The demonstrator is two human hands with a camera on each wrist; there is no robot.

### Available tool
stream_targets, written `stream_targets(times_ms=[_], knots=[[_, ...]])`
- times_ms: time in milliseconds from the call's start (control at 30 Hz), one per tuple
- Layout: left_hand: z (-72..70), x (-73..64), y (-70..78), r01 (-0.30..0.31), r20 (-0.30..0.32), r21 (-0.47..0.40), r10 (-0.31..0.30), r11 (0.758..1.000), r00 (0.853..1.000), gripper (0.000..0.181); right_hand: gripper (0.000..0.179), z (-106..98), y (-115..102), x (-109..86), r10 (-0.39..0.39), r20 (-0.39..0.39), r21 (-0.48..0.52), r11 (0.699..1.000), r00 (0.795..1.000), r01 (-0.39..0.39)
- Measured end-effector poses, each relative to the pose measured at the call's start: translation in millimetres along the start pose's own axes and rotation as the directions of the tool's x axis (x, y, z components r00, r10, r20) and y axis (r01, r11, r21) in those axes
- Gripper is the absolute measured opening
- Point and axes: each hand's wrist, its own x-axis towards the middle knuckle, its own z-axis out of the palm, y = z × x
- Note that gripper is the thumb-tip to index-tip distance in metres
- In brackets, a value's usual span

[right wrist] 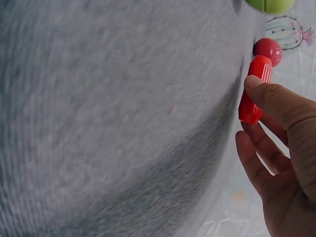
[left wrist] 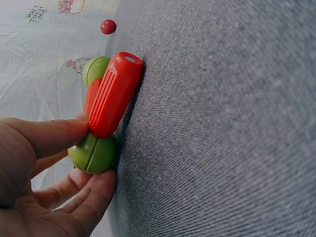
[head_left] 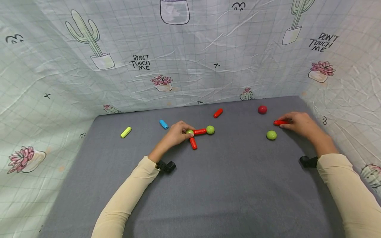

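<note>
My left hand [head_left: 178,133] grips a green ball [left wrist: 94,154] between thumb and fingers, low at the grey tabletop. Two red ridged rods meet that ball: one rod [head_left: 193,143] points toward the front, the other [head_left: 200,131] runs right to a second green ball [head_left: 210,129]. At the far right, my right hand [head_left: 300,124] pinches a separate red rod [right wrist: 251,111], its thumb across the middle. A loose green ball [head_left: 271,135] lies just in front of this rod's left end, and a dark red ball [head_left: 262,109] sits behind it to the left.
Another red rod [head_left: 218,113] lies near the back edge. To the left of centre are a blue rod [head_left: 163,124] and a yellow-green rod [head_left: 126,132]. A printed cloth [head_left: 196,49] hangs behind the grey table [head_left: 226,185] and along its sides.
</note>
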Motion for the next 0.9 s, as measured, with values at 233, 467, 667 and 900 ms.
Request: stream_targets(times_ms=[233, 467, 667, 900], knots=[[-0.5, -0.1, 0.8, 0.017, 0.003, -0.013, -0.017, 1.0, 1.0, 0.025, 0.021, -5, -20, 6.6, 0.008, 0.003, 0.031, 0.999, 1.0, -0.008], [-0.4, 0.0, 0.0, 0.003, -0.012, -0.006, -0.003, 1.0, 1.0, 0.024, 0.02, -9, -42, 13.6, -0.033, -0.008, 0.032, 0.999, 0.999, 0.033], [-0.2, 0.4, -1.6, -0.013, -0.022, 0.002, 0.013, 1.0, 1.0, 0.022, 0.023, -10, -60, 19.1, -0.034, 0.015, 0.078, 0.996, 0.999, 0.033], [-0.7, 1.8, -0.6, -0.01, -0.002, 0.012, 0.01, 1.0, 1.0, 0.024, 0.025, -6, -79, 25.3, -0.028, 0.071, 0.112, 0.994, 0.997, 0.02]])
